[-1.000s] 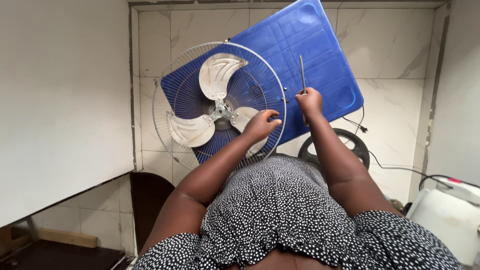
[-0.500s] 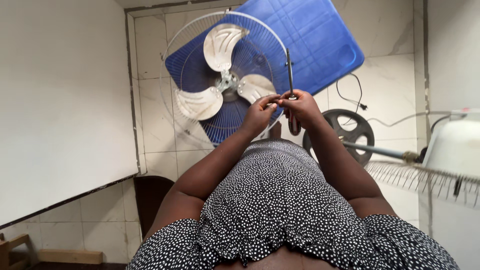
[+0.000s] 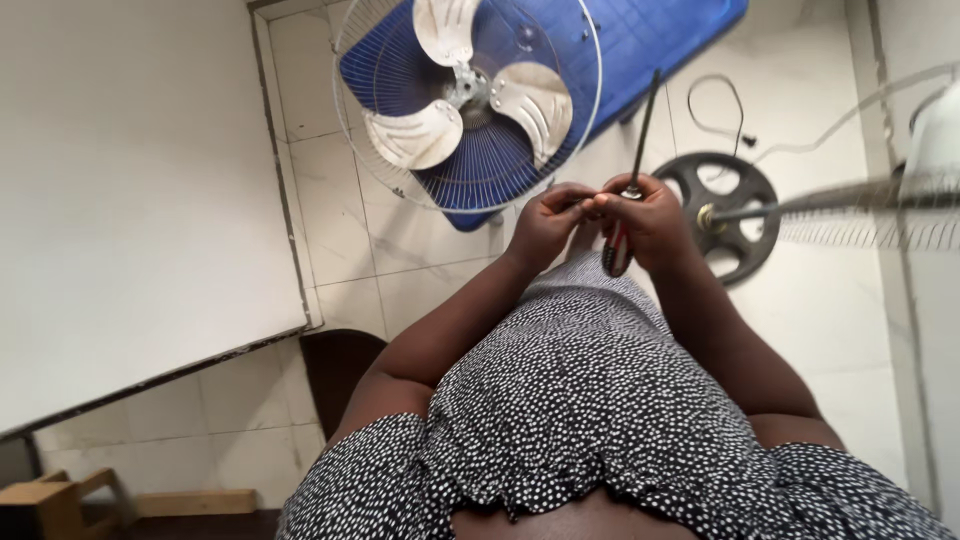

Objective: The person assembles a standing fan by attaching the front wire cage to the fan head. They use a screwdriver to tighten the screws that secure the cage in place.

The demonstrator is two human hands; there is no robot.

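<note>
Holding the screwdriver (image 3: 632,150) upright, the right hand (image 3: 655,220) is closed around its handle so the shaft points away from the body. The left hand (image 3: 545,222) pinches its fingertips together beside it, perhaps on something small that I cannot see, while the fan (image 3: 465,95) lies on the floor just beyond both hands.

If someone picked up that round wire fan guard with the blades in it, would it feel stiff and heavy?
Probably light for its size: the fan guard is mostly thin wire with open gaps. The thin wires likely flex a little. Lying flat on the blue plastic panel, it seems unlikely to roll.
</note>
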